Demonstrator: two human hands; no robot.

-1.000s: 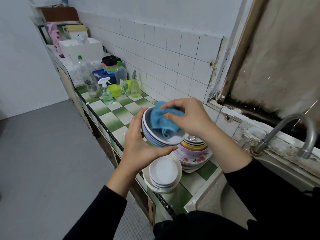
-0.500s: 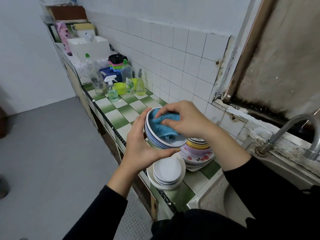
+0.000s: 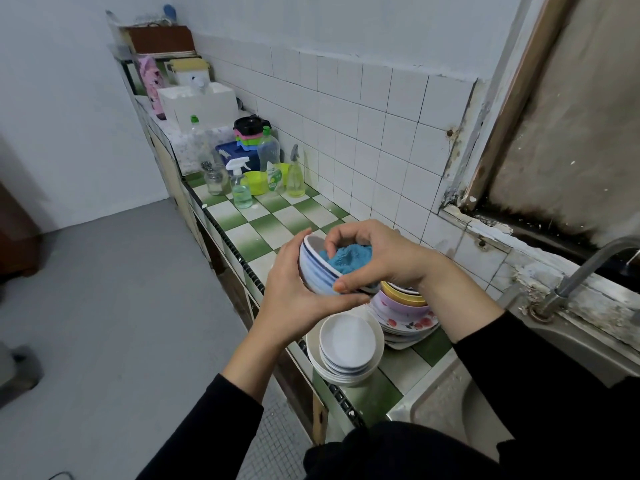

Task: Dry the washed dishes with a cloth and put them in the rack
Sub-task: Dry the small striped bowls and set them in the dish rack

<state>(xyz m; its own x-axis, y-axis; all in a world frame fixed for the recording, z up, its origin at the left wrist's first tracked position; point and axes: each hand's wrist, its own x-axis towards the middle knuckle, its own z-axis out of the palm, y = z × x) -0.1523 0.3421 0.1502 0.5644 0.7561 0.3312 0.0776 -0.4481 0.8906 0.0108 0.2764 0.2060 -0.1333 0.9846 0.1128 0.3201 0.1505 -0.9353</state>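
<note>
1. The bowl point(image 3: 317, 271) is held tilted in the air above the front edge of the counter point(image 3: 277, 220), near its sink end, with its mouth turned toward the right hand.
2. It is cupped from outside and below by the left hand point(image 3: 294, 296), whose fingers and thumb are curled round its wall.
3. The blue cloth point(image 3: 348, 259) is bunched inside the bowl and gripped by the right hand point(image 3: 381, 258). The fingers are curled into it and the thumb is laid against the outside of the rim.
4. To dry it well, the cloth should be swept round the whole inner wall and into the bottom while the bowl is turned by the left hand. The rim and outside should then be wiped.
5. A firm hold is called for: a wet bowl is judged slippery, and the white plates point(image 3: 348, 344) and coloured bowls point(image 3: 405, 301) are stacked just beneath.
6. No rack can be picked out with certainty.
</note>
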